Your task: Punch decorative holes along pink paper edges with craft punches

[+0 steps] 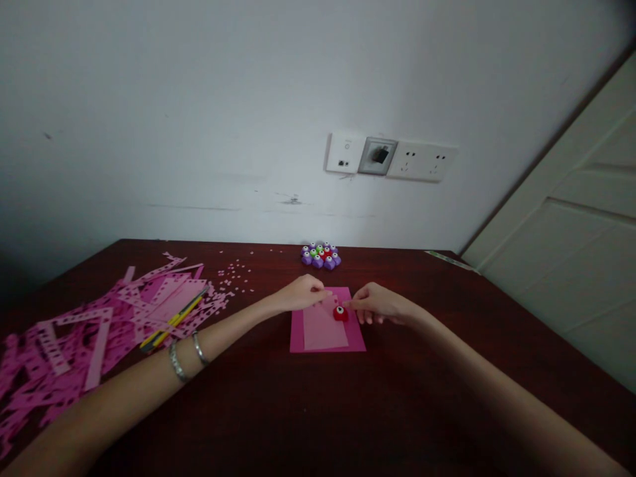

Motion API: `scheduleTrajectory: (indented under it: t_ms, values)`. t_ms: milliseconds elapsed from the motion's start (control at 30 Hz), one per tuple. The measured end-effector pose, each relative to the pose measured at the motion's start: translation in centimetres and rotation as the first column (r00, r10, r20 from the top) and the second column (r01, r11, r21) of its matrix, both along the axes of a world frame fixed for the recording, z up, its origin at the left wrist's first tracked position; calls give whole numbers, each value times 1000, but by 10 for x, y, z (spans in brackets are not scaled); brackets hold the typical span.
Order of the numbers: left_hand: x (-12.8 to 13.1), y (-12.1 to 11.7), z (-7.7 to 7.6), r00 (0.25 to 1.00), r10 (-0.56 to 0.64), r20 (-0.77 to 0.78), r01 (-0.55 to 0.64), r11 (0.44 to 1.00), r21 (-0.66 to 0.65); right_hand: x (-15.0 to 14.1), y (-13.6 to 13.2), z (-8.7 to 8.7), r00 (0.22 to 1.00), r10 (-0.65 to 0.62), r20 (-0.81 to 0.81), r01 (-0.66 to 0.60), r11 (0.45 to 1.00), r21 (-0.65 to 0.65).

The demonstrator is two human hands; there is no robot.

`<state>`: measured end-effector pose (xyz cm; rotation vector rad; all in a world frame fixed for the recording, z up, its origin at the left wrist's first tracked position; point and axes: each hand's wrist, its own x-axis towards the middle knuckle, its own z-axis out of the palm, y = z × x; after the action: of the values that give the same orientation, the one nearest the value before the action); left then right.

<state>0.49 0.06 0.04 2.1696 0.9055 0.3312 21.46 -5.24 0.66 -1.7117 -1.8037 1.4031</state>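
A pale pink paper sheet lies on a darker pink card mid-table: light, limp, best taken by its edges. The left hand and right hand meet at its 12 o'clock edge, fingers curled; I cannot tell whether they pinch it. A red paper punch sits at 2 o'clock, purple punches farther off at 12, punched pink strips at 9.

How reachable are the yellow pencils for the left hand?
Probably easily: the yellow pencils lie on pink paper scraps beside the left forearm, and nothing stands between them and the left hand.
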Motion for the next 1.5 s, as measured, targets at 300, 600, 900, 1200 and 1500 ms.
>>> scheduleTrajectory:
  t_ms: [300,600,900,1200,1500]
  values:
    - [14,7,3,985,-127,-117,77,929,-362,-9,13,10,989,95,114,-85,993,-87]
    - [27,20,8,946,-266,-185,110,802,-588,-20,24,22,983,97,159,-45,953,-301]
    - [41,27,15,860,-363,-360,105,815,-570,-27,40,20,958,210,197,-90,867,-490]
    - [52,21,16,842,-288,-456,-56,794,-605,-28,46,8,947,253,200,-127,863,-489]
    - [57,19,12,827,-233,-511,-89,844,-528,-39,45,5,941,264,212,-154,892,-425]
